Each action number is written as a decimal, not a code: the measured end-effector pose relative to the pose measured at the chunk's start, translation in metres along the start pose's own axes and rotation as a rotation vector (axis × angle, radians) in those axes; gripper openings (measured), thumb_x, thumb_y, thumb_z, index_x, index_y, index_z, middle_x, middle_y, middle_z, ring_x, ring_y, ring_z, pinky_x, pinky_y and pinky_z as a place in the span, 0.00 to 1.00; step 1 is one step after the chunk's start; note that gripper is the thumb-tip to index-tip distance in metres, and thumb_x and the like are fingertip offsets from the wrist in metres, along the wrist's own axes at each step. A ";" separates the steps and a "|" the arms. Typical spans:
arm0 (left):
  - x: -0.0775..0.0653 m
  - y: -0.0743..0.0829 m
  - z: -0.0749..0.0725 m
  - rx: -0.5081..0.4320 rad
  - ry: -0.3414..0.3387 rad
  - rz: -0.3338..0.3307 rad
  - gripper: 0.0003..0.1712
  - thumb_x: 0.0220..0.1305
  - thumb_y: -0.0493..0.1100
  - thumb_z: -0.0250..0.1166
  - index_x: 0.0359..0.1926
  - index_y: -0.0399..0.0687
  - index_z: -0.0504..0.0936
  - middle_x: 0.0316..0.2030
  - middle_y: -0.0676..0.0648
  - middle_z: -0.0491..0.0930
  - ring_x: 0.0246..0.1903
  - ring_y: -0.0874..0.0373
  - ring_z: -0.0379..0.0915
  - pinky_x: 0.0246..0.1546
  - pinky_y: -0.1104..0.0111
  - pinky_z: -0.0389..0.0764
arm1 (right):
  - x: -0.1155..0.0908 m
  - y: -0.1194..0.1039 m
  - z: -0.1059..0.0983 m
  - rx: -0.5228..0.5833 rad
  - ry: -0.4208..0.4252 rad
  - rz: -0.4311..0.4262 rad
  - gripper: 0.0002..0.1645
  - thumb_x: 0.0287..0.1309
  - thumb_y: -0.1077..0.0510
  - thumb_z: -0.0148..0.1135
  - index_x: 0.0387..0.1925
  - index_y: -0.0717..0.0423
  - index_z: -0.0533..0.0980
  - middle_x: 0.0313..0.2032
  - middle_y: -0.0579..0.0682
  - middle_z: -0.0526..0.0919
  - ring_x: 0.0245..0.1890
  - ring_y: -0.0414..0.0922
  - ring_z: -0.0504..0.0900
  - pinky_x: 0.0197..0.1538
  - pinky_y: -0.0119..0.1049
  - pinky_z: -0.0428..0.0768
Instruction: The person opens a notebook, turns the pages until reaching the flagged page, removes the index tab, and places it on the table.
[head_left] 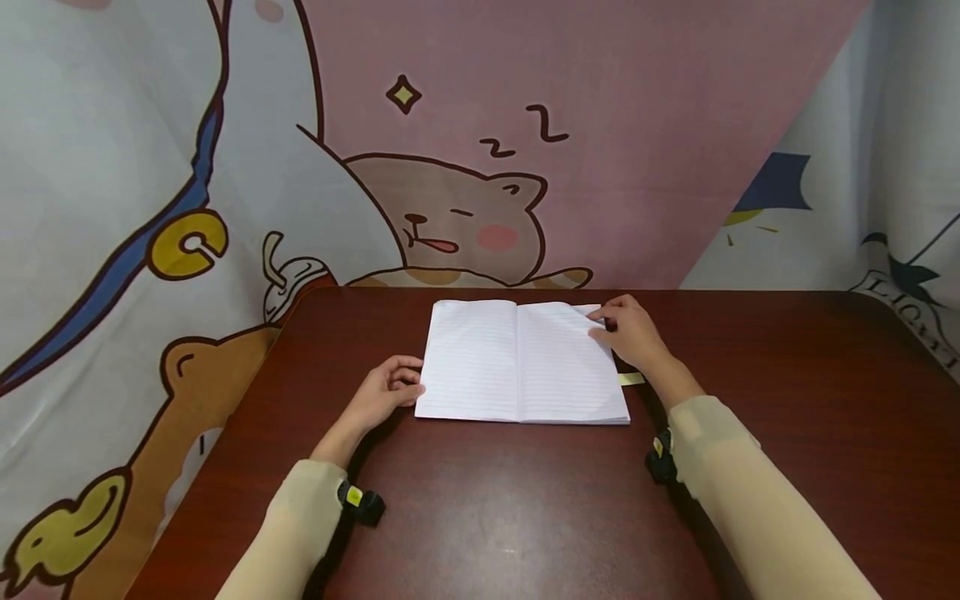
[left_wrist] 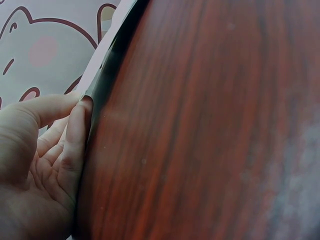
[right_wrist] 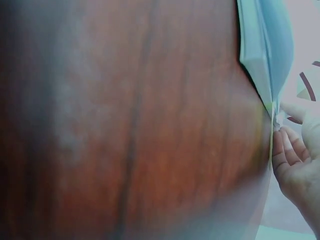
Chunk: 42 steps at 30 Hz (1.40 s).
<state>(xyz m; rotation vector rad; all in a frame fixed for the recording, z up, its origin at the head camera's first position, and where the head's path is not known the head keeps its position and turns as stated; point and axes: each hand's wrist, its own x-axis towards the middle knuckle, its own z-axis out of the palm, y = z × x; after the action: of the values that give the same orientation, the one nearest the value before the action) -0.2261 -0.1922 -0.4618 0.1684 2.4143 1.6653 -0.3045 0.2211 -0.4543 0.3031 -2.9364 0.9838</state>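
Observation:
An open notebook [head_left: 468, 358] with white lined pages lies on the table. My left hand [head_left: 387, 389] pinches its left edge; in the left wrist view, the thumb [left_wrist: 52, 107] is above the edge and a finger is beneath it. At the right side, my right hand [head_left: 630, 333] pinches the upper part of a right-hand page [head_left: 562, 358], which lifts slightly there. The right wrist view shows the page stack [right_wrist: 255, 62] edge-on, with fingertips at its far end. A pale yellow strip [head_left: 631, 379] sticks out from the notebook's right edge, below the right hand.
The dark reddish wooden table [head_left: 510, 508] extends to both sides of the notebook and toward me. Behind it hangs a cloth [head_left: 622, 167] printed with cartoon animals. Each wrist wears a small black camera [head_left: 367, 506] on a strap.

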 end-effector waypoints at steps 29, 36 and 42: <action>0.000 0.002 0.000 0.027 0.002 -0.015 0.24 0.67 0.34 0.64 0.63 0.34 0.71 0.46 0.35 0.80 0.33 0.63 0.75 0.36 0.74 0.82 | -0.003 0.006 0.004 0.162 0.235 -0.008 0.30 0.61 0.65 0.65 0.64 0.61 0.70 0.39 0.58 0.81 0.40 0.49 0.79 0.37 0.14 0.67; 0.000 0.003 0.000 0.024 0.002 -0.010 0.24 0.67 0.34 0.64 0.63 0.34 0.71 0.46 0.34 0.80 0.32 0.64 0.75 0.36 0.74 0.81 | -0.004 0.001 0.005 0.135 0.259 -0.058 0.15 0.61 0.66 0.65 0.50 0.65 0.79 0.40 0.60 0.82 0.40 0.52 0.80 0.42 0.28 0.73; -0.001 0.003 0.000 0.019 -0.003 -0.003 0.24 0.67 0.33 0.64 0.62 0.34 0.71 0.47 0.33 0.79 0.32 0.64 0.75 0.36 0.74 0.81 | -0.005 -0.001 0.008 0.148 0.230 -0.127 0.08 0.60 0.67 0.66 0.41 0.63 0.83 0.41 0.58 0.84 0.39 0.51 0.82 0.40 0.25 0.73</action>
<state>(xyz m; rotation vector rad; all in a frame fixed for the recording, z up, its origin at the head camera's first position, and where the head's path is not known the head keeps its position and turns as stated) -0.2251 -0.1915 -0.4593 0.1705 2.4279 1.6399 -0.2995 0.2165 -0.4602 0.3492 -2.6113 1.1363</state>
